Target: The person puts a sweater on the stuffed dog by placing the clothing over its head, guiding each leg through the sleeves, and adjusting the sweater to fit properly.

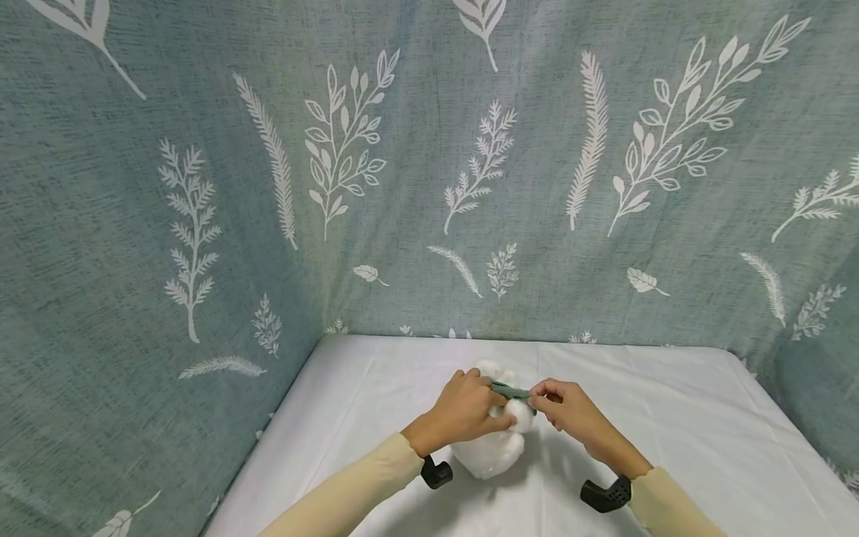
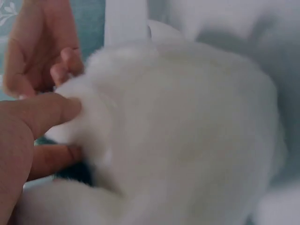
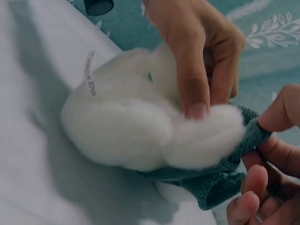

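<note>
A white plush toy [image 1: 486, 455] lies on the white-covered table, its rounded body toward me. Teal-green knitted clothing [image 3: 206, 180] is partly on it, along the underside of one stubby limb. My left hand [image 1: 463, 409] grips that limb, with the thumb pressed on the fluffy fur in the right wrist view. With thumb and fingertips, my right hand [image 1: 570, 410] pinches the edge of the knit just past the limb's end. A "MADE IN CHINA" label [image 3: 90, 72] sticks out from the toy's body. Fur [image 2: 187, 126] fills most of the left wrist view and hides much of the knit.
The table [image 1: 362, 380] carries a smooth white cloth with faint creases. Behind it and on the left hangs a blue-green curtain [image 1: 416, 186] with white leaf prints. Black devices [image 1: 606, 495] are worn at both wrists.
</note>
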{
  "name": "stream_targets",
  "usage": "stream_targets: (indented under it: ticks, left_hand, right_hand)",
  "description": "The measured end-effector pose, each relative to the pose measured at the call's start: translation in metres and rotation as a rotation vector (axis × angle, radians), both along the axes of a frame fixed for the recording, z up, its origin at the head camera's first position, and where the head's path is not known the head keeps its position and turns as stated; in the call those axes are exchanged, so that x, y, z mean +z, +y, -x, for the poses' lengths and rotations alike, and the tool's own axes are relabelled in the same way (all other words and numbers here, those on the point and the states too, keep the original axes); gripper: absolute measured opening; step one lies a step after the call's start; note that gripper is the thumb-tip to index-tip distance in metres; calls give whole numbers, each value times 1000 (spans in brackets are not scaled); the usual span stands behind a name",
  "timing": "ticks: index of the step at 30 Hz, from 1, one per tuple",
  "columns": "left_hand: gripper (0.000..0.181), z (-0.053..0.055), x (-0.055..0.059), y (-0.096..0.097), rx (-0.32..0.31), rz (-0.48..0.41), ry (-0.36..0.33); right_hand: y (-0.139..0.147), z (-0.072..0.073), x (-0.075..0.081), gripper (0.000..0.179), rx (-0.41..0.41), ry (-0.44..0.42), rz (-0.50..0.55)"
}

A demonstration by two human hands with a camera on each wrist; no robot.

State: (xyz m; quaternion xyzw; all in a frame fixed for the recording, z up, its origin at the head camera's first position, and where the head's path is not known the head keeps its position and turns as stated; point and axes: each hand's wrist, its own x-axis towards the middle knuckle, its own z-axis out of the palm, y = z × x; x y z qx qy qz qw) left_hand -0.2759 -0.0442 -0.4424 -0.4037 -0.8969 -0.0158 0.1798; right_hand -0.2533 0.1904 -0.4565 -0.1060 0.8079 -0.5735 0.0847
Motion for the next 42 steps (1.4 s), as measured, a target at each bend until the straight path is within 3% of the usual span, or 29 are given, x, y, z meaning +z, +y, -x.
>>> stream_targets:
  ticks: [9,16,20,24,27,30,35,42]
  left_hand:
    - [36,0,-5,9,83,-139,25]
    - [43,3,-11,11,171,-208,29]
    - [43,2,-16,8,192,-252,51]
    - [52,2,-19,5,159,-322,27]
    - [55,3,-20,4,115,-328,22]
    - [44,4,-18,3,83,-274,40]
    - [30,2,-14,3,42,-167,58]
    - [25,3,-11,4,33,-149,-17]
  right_hand:
    - [1,-12,9,20,174,90,-29]
    - [-14,-17,8,16,222,201,-85]
    - [-11,-16,6,22,141,152,-127]
    - [-2,-13,1,23,-30,58,-135]
    - [4,-10,-5,19,-126,44,-168]
    - [8,-5,-12,17,-146,46,-203]
    - [8,0,-23,17,-95,49,-193]
    - [1,1,-29,31,-163,94,-162]
